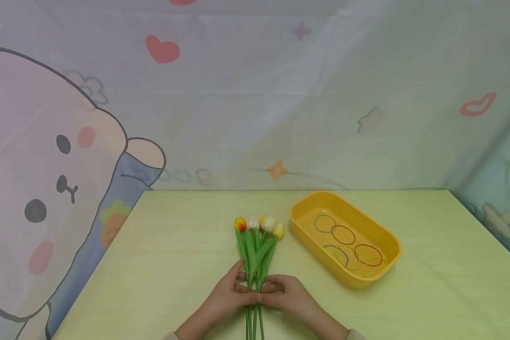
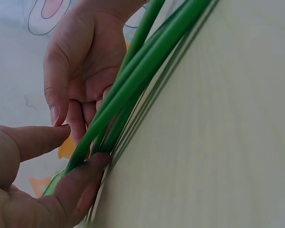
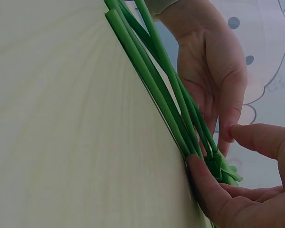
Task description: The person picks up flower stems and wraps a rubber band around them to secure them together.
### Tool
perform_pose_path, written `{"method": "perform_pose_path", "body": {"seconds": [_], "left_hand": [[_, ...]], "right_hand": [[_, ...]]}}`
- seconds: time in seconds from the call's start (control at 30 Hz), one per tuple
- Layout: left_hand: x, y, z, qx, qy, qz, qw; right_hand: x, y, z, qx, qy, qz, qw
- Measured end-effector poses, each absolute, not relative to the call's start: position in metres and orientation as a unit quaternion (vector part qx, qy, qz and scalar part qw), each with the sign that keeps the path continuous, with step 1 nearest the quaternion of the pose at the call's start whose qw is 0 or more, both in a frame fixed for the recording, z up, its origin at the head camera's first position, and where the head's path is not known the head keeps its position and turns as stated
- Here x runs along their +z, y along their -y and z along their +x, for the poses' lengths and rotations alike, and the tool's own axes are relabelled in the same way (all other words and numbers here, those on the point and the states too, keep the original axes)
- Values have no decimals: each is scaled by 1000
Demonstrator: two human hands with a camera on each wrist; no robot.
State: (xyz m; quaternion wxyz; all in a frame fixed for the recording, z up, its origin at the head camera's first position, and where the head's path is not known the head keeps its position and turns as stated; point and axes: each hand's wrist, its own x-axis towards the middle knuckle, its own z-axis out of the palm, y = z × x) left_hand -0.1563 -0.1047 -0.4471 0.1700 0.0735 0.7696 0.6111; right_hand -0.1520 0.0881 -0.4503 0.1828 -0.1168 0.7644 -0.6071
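Note:
A bunch of artificial tulips [image 1: 251, 252] with white, yellow and orange-red heads lies on the table, heads pointing away from me. My left hand [image 1: 226, 293] holds the green stems from the left, just below the leaves. From the right, my right hand [image 1: 291, 295] holds the same stems. Both thumbs lie over the stems, their tips meeting, while the other fingers reach around the sides and underneath. In the left wrist view the stems [image 2: 133, 80] pass between thumb and fingers. The right wrist view shows cut stem ends [image 3: 115, 19] spread unevenly above the table.
A yellow plastic tray [image 1: 299, 231] stands to the right of the tulips, set at a slant. Several rubber bands [image 1: 343, 234] in green, red, blue and yellow lie in it. Behind the pale table [image 1: 174, 245] hangs a printed cloth [image 1: 238, 118].

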Motion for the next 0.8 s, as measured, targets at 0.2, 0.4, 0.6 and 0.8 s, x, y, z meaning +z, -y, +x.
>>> {"method": "perform_pose_path", "body": {"seconds": [0.2, 0.4, 0.6, 0.8], "left_hand": [[-448, 102, -156, 641, -744, 64, 178], [-449, 100, -155, 689, -698, 42, 193], [-449, 101, -155, 696, -689, 39, 200], [-451, 102, -156, 703, -678, 45, 211]], "right_hand": [[-451, -89, -152, -613, -761, -105, 186], [-453, -88, -153, -620, -756, -102, 181], [-453, -87, -153, -620, -759, -95, 176], [-450, -84, -151, -628, -753, -92, 173]]}}
